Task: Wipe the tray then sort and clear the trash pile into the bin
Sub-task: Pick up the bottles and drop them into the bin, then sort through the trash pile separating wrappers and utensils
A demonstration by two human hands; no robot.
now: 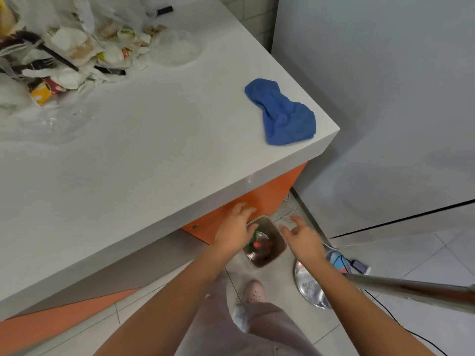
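Note:
A small metal bin (279,249) stands on the floor beside the counter's orange base, with red and green scraps inside. My left hand (235,231) hangs over its left rim, fingers spread and holding nothing. My right hand (303,238) hovers at the bin's right side, fingers relaxed and empty. On the white counter (144,160) lies a crumpled blue cloth (282,114) near the right corner. The trash pile (69,52) of tissues, wrappers, plastic bags and black cutlery sits at the far left. No tray is clearly visible.
A clear plastic lid (180,50) lies beside the pile, and crumpled clear plastic (56,124) in front of it. On the floor are a round metal base (309,286) with a pole (411,289), cables, and a small device (358,265). My foot (254,291) stands near the bin.

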